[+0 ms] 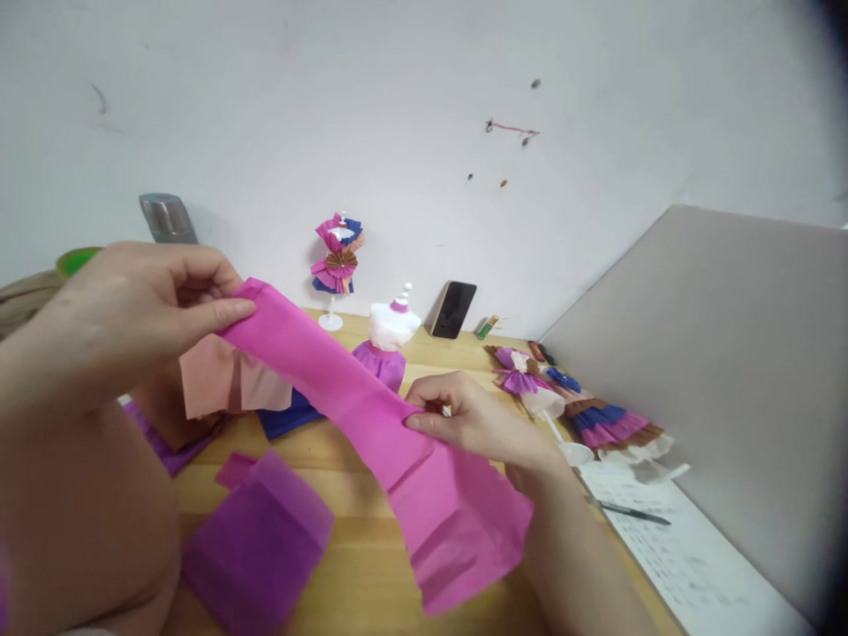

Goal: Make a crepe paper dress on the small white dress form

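Note:
A long strip of pink crepe paper (331, 380) stretches slantwise between my hands above the table. My left hand (159, 309) pinches its upper left end between thumb and fingers. Farther along, my right hand (464, 415) grips the strip's upper edge, and the wide creased end hangs down beneath it. Behind the strip stands a small white mannequin (392, 325) with a pink neck band and a purple skirt. Purple paper (258, 539) lies on the table below the strip. Peach paper (231, 380) and blue paper (288, 417) are partly covered.
A mannequin in a ruffled paper dress (337, 261) stands by the wall. A phone (454, 309) leans there beside a small green tube (488, 327). Dressed mannequins (609, 424) lie at right, near a written sheet (655, 539) and pen (632, 512). A flask (167, 216) stands at left.

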A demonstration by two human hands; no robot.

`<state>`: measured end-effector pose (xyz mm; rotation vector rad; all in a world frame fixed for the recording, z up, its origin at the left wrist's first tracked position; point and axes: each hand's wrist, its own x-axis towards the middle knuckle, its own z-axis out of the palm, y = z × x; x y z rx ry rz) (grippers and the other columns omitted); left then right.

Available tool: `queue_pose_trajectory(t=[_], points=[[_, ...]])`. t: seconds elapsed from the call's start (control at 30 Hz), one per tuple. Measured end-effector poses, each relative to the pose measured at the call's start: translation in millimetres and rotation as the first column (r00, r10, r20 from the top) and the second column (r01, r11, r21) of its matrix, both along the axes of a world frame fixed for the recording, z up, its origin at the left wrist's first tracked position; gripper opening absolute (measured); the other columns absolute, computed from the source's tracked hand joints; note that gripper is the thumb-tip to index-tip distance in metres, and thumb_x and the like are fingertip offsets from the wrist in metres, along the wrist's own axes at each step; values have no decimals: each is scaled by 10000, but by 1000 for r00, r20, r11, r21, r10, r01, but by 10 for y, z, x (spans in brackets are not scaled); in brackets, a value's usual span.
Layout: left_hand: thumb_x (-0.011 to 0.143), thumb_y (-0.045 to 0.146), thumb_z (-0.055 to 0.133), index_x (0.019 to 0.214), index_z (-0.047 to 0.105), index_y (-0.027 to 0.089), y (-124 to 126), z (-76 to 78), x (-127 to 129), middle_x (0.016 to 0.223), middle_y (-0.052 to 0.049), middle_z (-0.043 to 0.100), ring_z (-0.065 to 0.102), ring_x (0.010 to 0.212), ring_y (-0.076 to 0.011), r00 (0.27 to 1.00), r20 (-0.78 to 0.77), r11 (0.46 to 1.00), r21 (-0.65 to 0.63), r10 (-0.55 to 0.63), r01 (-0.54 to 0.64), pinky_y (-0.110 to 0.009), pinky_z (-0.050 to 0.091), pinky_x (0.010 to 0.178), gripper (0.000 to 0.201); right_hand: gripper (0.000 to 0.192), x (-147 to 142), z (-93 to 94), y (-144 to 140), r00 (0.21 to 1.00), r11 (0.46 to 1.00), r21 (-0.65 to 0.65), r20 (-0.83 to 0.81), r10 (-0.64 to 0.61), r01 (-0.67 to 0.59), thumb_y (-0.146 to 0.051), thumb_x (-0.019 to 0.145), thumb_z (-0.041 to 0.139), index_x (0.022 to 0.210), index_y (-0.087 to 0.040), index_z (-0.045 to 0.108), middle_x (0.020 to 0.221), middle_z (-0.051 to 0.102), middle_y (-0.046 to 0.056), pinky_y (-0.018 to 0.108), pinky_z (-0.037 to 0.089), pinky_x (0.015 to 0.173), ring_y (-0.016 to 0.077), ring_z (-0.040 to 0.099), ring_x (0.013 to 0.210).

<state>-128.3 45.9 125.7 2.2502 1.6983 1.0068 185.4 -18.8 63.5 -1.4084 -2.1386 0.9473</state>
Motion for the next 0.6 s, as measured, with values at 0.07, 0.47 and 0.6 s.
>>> queue_pose_trajectory(t=[0.07, 0.47, 0.6], points=[[677, 477, 636, 700, 644, 196, -12, 24, 52, 624, 34, 641, 556, 629, -143, 992, 52, 989, -86, -114, 119, -234, 374, 564, 282, 252, 40, 13, 18, 997, 998, -12, 47, 60, -59, -233, 832, 600, 614, -179, 485, 593, 443, -48, 236, 276, 510, 90, 383, 549], [782, 256, 543, 680, 556, 188, -182, -336, 911, 562, 49, 468, 406, 553, -101, 762, 72, 747, -156, -643, 646, -230, 311, 518, 123, 330, -172, -6, -120, 955, 981, 156, -290, -67, 116, -436, 819, 680, 656, -173, 567, 651, 524, -13, 258, 371, 596, 128, 468, 637], [807, 333, 573, 671, 517, 186, -193, -408, 1058, 563, 59, 397, 369, 557, -102, 755, 125, 724, -224, -643, 653, -250, 249, 498, 208, 354, -136, -40, -93, 930, 978, 127, -350, -111, 164, -412, 824, 668, 604, -172, 528, 609, 465, -23, 242, 315, 529, 110, 410, 593]])
